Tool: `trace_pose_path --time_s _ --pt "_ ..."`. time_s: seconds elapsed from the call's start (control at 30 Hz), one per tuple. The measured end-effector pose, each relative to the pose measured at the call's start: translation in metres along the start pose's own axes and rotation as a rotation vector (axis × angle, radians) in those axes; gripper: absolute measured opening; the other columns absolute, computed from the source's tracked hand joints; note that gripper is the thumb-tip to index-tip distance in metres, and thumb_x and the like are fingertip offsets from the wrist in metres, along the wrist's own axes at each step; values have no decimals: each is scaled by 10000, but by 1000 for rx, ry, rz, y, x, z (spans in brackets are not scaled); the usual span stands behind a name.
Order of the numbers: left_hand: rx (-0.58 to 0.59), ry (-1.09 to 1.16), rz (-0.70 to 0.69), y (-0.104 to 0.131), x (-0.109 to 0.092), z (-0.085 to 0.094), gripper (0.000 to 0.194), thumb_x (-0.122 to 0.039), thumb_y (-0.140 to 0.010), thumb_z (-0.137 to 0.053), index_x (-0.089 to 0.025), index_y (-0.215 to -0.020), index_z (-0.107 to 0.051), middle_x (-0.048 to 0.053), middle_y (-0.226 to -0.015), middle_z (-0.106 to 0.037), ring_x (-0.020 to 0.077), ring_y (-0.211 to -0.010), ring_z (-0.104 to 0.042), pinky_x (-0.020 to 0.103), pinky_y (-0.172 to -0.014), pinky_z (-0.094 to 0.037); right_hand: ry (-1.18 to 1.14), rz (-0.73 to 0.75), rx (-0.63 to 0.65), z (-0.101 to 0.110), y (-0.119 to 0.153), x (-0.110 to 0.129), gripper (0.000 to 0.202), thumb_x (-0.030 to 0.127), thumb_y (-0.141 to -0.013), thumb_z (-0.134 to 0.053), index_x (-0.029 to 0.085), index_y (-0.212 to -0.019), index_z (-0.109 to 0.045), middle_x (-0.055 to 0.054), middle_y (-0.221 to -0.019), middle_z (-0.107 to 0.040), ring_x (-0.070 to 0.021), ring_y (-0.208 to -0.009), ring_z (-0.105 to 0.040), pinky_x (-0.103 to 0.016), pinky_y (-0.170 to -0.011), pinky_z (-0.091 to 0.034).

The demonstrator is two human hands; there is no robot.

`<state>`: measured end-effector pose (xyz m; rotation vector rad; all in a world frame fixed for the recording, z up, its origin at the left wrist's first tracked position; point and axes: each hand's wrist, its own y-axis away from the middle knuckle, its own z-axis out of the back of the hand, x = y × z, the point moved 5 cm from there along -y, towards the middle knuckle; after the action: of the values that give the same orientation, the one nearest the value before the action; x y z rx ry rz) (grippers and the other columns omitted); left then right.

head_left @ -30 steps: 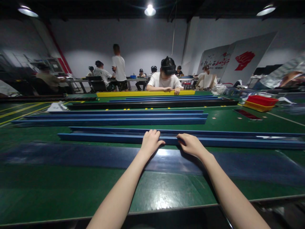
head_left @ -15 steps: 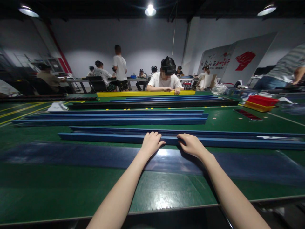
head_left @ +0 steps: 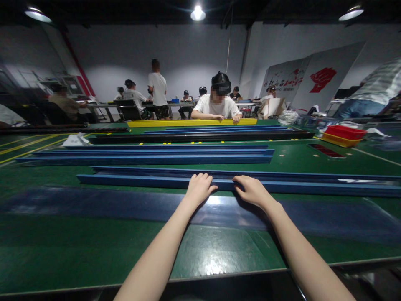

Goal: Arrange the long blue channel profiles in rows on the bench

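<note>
Gripping lightly, as far as could be judged, the left hand (head_left: 199, 188) had its fingers curled over the near wall of a long blue U-shaped channel (head_left: 134, 180), and the right hand (head_left: 250, 190), just beside it, pinched the same wall. The channel ran out on both sides of the hands, a pale strip (head_left: 355, 181) lying inside it well to the right. Work on the channel seemed under way rather than finished, since both hands were on it; how much was left could not be told. Closer to the body than the hands, a wide, clear bluish sheet (head_left: 100, 207) lay flat on the green table (head_left: 78, 251), apart from the channel.

Beyond the hands lay more long blue channels (head_left: 175, 159), untouched, then a long black bar (head_left: 200, 137), and farther off a co-worker (head_left: 216, 106) had fingers on a long yellow bar (head_left: 169, 123). No brand or label was readable on any of these. Far to the right of the hands, a white display board (head_left: 344, 71) bore a red fist and red and black Chinese-style characters, too blurred to read.
</note>
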<state>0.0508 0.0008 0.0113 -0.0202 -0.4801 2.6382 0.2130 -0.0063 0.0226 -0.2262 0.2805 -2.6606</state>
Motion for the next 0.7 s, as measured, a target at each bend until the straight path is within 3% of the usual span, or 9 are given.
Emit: trace_pose_path --time_s 0.7 --pt "4 1 3 0 0 0 292 -454 -840 -472 -178 -867 -561 50 -925 -626 209 -889 -536 319 -716 -343 2 10 -29 1 1 0 214 196 -803 -422 189 -940 -586 -61 -908 -644 -168 -828 -573 -225 -693 -364"
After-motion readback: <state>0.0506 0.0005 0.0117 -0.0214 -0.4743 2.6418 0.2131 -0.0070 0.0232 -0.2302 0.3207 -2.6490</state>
